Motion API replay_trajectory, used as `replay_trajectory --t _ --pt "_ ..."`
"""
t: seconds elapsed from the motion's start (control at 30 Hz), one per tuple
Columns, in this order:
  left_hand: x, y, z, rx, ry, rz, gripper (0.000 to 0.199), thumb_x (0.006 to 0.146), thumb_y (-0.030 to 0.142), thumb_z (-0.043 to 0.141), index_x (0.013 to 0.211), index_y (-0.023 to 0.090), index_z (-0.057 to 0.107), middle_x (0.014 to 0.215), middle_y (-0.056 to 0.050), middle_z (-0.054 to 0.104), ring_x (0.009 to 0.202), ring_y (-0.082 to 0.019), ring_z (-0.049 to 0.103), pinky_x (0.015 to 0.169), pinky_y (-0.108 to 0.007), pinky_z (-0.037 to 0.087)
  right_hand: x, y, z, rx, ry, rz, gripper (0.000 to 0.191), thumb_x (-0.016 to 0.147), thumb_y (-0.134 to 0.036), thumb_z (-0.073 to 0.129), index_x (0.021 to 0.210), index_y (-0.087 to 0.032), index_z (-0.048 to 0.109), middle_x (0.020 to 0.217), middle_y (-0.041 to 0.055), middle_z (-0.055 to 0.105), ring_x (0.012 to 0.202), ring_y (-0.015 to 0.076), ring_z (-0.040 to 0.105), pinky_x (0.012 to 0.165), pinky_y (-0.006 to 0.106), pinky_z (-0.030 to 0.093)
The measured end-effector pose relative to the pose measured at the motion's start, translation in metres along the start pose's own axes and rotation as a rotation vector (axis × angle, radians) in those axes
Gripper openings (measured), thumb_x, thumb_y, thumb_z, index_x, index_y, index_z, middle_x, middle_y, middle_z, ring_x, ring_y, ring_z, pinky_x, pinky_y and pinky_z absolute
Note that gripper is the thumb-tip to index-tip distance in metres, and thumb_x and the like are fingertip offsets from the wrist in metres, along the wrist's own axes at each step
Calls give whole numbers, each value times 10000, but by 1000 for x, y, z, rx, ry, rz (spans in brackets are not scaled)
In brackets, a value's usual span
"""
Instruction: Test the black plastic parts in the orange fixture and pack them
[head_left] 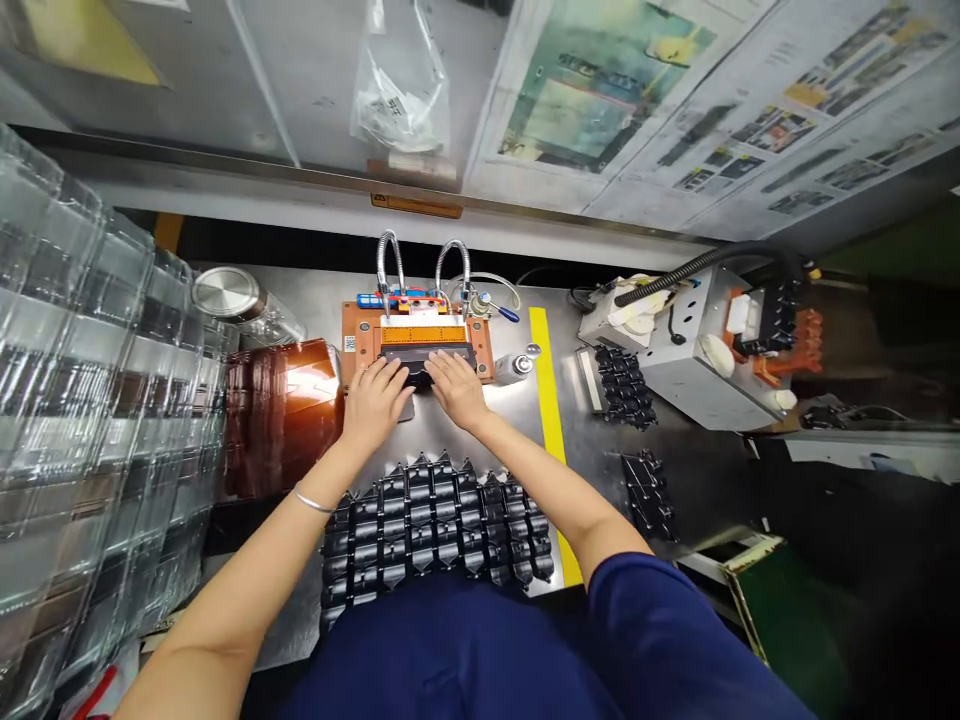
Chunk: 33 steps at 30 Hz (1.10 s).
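My left hand (375,398) and my right hand (455,388) are side by side at the front of an orange-brown bench fixture (350,335). Between them lies a long black plastic part (420,354), set against the fixture's front. The fingers of both hands rest over its top, with the thumbs toward its middle; my palms hide its lower side. Behind the part runs an orange strip (424,335) under a pale metal bar. Two bent metal hoses (454,250) rise at the back. In front of my hands, several ribbed black plastic parts (442,515) lie in rows.
A blue-handled lever (508,314) and a small bottle (514,367) stand right of the fixture. Yellow tape (550,420) crosses the steel bench. Farther right are a grey machine (690,350) and more black parts (626,385). Stacked clear trays (97,400) and a lidded jar (236,295) stand left.
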<state>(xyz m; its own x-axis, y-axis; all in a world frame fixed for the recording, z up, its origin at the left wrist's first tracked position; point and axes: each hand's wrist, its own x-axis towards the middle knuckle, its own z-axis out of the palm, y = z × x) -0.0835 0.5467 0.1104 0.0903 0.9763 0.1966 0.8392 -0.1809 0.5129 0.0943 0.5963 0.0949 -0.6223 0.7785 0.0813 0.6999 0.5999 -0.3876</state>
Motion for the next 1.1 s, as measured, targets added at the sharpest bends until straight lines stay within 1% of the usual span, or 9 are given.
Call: replay_trajectory --t 0.17,0.3,0.4,0.5,0.63,0.8,0.93,1.0,1.1 --pt "29 -26 22 109 -15 80 274 905 311 502 1069 196 690 1223 -145 649 1184 -311 552 1058 -563 314 7 31 -7 8 -5 -80 336 926 -263 505 1210 -112 603 1329 160 565 1313 260 439 1109 455 336" --pt "46 -36 33 91 28 64 293 904 330 510 1090 184 683 1243 -161 635 1212 -320 538 1048 -543 343 19 77 -46 -172 46 293 354 932 -243 466 1230 -94 584 1250 179 601 1174 292 512 1004 452 407" --pt "47 -37 41 62 25 11 320 910 344 499 1127 180 667 1287 -171 603 1267 -332 493 1051 -539 345 34 108 -70 -372 -68 544 399 927 -199 454 1294 -58 523 1267 216 572 1128 324 511 910 438 431" --pt "43 -35 46 30 22 -17 346 922 356 470 1164 183 647 1307 -177 584 1304 -330 455 1077 -556 300 49 129 -82 -454 -256 597 345 936 -151 413 1237 -94 571 1137 198 641 1073 308 534 831 389 436" --pt "41 -32 43 9 20 -31 339 911 370 482 1160 204 641 1310 -141 594 1304 -308 458 1113 -562 226 62 146 -91 -483 -264 565 347 936 -118 376 1199 -140 602 1155 176 640 1071 306 526 824 394 424" --pt "52 -36 28 -60 60 -193 364 898 403 469 1117 174 649 1257 -140 628 1233 -291 519 1120 -515 246 57 122 -81 -331 -80 587 354 927 -198 443 1242 -96 567 1243 192 594 1132 322 499 902 441 421" --pt "62 -33 19 -53 59 -547 468 807 425 589 1161 119 595 1397 -215 481 1313 -377 403 1102 -585 232 37 73 -42 220 15 639 460 918 -255 451 1352 -104 441 1152 151 654 1007 255 620 875 389 488" --pt "53 -23 16 -69 -9 -615 473 759 412 646 1115 106 586 1361 -238 499 1309 -402 398 1086 -602 249 19 50 -25 455 60 661 536 869 -233 501 1380 -120 389 1185 141 642 971 228 647 861 367 514" --pt "11 -1 10 -171 -14 -651 547 708 391 706 1139 111 520 1164 -214 605 1136 -370 559 957 -548 433 -21 21 -15 601 174 636 624 799 -213 541 1395 -179 358 1248 134 601 990 223 642 843 374 534"
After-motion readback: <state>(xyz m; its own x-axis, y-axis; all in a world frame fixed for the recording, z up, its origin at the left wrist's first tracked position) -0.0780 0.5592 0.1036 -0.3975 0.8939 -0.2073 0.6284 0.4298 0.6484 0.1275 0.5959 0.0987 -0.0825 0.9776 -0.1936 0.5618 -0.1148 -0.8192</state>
